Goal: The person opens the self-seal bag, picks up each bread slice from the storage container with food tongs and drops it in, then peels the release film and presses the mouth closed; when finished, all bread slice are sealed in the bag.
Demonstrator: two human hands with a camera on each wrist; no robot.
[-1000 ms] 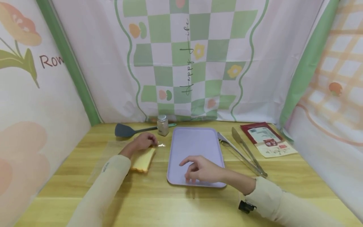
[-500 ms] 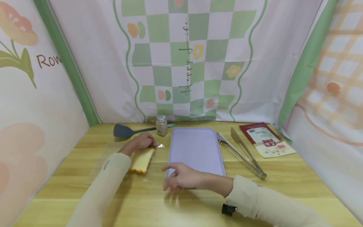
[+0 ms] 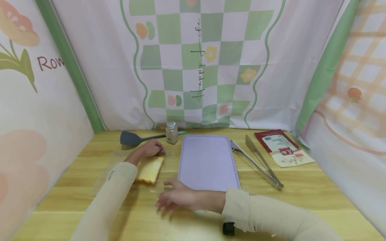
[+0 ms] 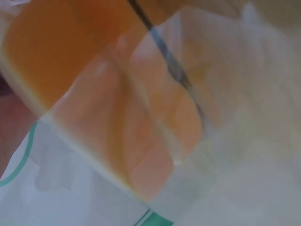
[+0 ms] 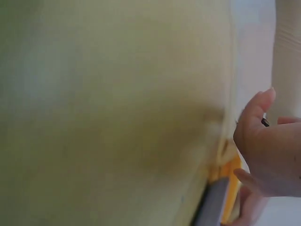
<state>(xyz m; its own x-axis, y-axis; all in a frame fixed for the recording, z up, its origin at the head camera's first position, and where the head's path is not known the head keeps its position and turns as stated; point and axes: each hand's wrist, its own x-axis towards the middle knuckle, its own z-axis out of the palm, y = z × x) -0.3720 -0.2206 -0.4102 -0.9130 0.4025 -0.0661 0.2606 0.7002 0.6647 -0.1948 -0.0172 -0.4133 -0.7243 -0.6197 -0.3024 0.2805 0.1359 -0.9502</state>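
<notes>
Sliced bread (image 3: 150,170) with a brown crust lies left of centre on the table, with clear plastic wrapping about it. At its far end my left hand (image 3: 150,149) grips the bagged bread with bent fingers; the fingertips are partly hidden. In the left wrist view, the bread's crust (image 4: 51,47) fills the upper left behind a loose, see-through film (image 4: 235,94). My right hand (image 3: 179,195) hovers near the tray's front left corner, thumb and fingers apart and nothing held. The right wrist view has this hand (image 5: 273,146) at its right edge.
A lilac tray (image 3: 208,160) lies mid-table. Behind the bread are a dark spatula (image 3: 130,138) and a glass jar (image 3: 172,133) with a metal lid. Metal tongs (image 3: 251,144) and a red and cream pouch (image 3: 283,150) lie to the right. A patterned curtain (image 3: 205,83) hangs behind.
My right hand has moved left and nearer to me, from above the tray to beside its front left corner. The left hand stays at the bread, and the plastic near its fingertips has shifted slightly.
</notes>
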